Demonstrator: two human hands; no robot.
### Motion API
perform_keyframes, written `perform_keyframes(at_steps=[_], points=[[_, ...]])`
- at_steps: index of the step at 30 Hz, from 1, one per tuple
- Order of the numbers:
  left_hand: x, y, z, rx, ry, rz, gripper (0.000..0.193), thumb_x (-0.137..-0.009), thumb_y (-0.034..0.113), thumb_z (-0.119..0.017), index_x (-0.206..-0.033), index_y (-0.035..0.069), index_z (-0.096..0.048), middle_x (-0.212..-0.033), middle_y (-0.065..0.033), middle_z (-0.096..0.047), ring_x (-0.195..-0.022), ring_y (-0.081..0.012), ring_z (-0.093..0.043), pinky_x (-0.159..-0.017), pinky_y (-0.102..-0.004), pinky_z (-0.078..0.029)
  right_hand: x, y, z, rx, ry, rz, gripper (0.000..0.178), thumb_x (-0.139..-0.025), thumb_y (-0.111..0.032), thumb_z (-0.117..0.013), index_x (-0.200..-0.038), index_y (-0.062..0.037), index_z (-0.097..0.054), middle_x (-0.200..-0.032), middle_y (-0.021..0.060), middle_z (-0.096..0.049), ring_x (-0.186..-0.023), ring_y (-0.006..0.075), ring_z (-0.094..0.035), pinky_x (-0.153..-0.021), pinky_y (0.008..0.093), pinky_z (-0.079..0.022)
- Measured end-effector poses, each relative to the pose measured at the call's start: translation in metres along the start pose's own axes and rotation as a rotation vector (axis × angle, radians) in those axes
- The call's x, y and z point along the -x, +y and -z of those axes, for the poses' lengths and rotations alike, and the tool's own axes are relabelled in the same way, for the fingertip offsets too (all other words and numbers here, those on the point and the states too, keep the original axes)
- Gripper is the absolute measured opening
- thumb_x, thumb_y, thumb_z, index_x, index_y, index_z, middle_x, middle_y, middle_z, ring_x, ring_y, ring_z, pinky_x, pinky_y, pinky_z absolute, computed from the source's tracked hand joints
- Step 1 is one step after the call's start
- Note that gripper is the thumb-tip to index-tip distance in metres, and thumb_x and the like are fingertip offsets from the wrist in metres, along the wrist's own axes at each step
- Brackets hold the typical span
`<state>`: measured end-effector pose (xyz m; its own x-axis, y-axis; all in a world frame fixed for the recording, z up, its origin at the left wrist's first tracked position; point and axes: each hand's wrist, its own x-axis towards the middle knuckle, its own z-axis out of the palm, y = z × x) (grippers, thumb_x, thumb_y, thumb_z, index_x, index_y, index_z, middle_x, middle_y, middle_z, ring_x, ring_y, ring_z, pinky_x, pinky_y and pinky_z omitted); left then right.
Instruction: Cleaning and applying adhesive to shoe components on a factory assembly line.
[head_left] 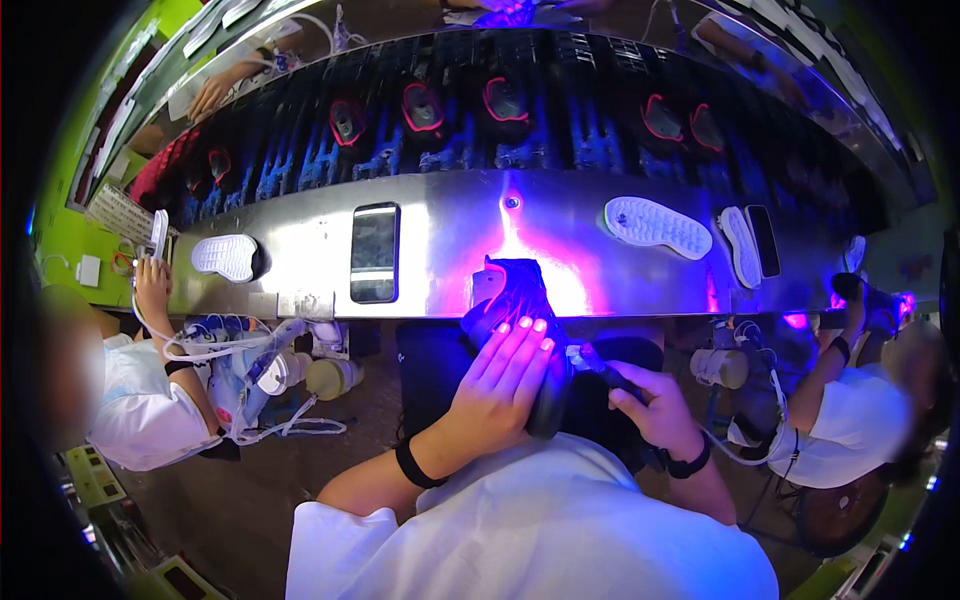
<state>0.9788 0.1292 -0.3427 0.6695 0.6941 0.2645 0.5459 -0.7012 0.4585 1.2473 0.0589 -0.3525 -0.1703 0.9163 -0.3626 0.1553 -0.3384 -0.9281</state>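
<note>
A dark shoe upper point(526, 284) with a glowing reddish edge is tilted against the bench's near edge, under violet light. My left hand point(500, 385) lies over its side, fingers stretched together along it and steadying it; the thumb is hidden. Just right of the shoe, my right hand point(655, 408) is closed round the dark handle of a glue brush point(592, 362). The pale tip of that brush is at or very close to the shoe's side; contact cannot be made out. A thin clear hose runs off from near my right wrist.
The metal bench point(450, 200) carries a phone point(375, 253), a white sole point(658, 228) at right and another sole point(225, 257) at left. Behind it, a dark conveyor point(560, 110) bears several shoe uppers. Co-workers sit on both sides, with pots point(333, 378) and hoses below bench level.
</note>
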Motion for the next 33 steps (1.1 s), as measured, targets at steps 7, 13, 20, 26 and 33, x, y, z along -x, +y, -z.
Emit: perform_keyframes(at_steps=[7,13,20,26,33], points=[[-0.027,0.02,0.0,-0.054,0.002,0.048,0.072,-0.077,0.017,-0.072,-0.14,-0.01,-0.049,-0.143,-0.0291,-0.053,-0.136,-0.0421,-0.052,-0.118,-0.0561,-0.036,0.009,0.001,0.009,-0.063,0.017,0.046,0.041,-0.097,-0.008,-0.067,-0.137,0.001,-0.061,-0.091,0.0052,-0.07,-0.078,0.0111,-0.064,-0.077,0.0285,-0.053],[-0.056,0.034,-0.002,-0.084,0.032,0.083,0.07,-0.079,0.017,-0.073,-0.139,-0.01,-0.049,-0.136,-0.029,-0.058,-0.13,-0.0401,-0.057,-0.115,-0.0559,-0.037,0.031,0.001,0.018,-0.152,-0.006,0.018,0.042,-0.099,-0.009,-0.065,-0.139,0.0013,-0.058,-0.088,0.004,-0.068,-0.08,0.011,-0.063,-0.075,0.0269,-0.052],[-0.093,0.038,-0.017,-0.139,0.066,0.15,0.084,-0.071,0.029,-0.083,-0.139,-0.009,-0.049,-0.133,-0.0252,-0.061,-0.127,-0.0374,-0.059,-0.114,-0.0544,-0.038,0.052,-0.002,0.013,-0.313,0.149,-0.05,0.042,-0.1,-0.012,-0.066,-0.138,0.002,-0.058,-0.087,0.003,-0.067,-0.08,0.0102,-0.063,-0.075,0.0269,-0.051],[-0.123,0.033,-0.019,-0.049,0.064,0.187,0.098,-0.063,0.042,-0.089,-0.137,-0.009,-0.051,-0.131,-0.023,-0.062,-0.124,-0.035,-0.06,-0.115,-0.0534,-0.036,0.034,-0.038,0.035,0.22,0.371,0.084,0.038,-0.094,-0.01,-0.071,-0.131,-0.0005,-0.065,-0.086,0.0114,-0.066,-0.076,0.0182,-0.065,-0.073,0.0287,-0.051],[-0.153,-0.001,-0.004,0.088,0.013,0.267,0.097,-0.058,0.038,-0.091,-0.136,-0.006,-0.052,-0.13,-0.0232,-0.063,-0.123,-0.0364,-0.061,-0.115,-0.0537,-0.035,-0.008,-0.078,0.063,0.558,0.292,0.118,0.039,-0.091,-0.006,-0.072,-0.129,-0.0039,-0.066,-0.093,0.0163,-0.068,-0.08,0.0289,-0.067,-0.075,0.0336,-0.052]])
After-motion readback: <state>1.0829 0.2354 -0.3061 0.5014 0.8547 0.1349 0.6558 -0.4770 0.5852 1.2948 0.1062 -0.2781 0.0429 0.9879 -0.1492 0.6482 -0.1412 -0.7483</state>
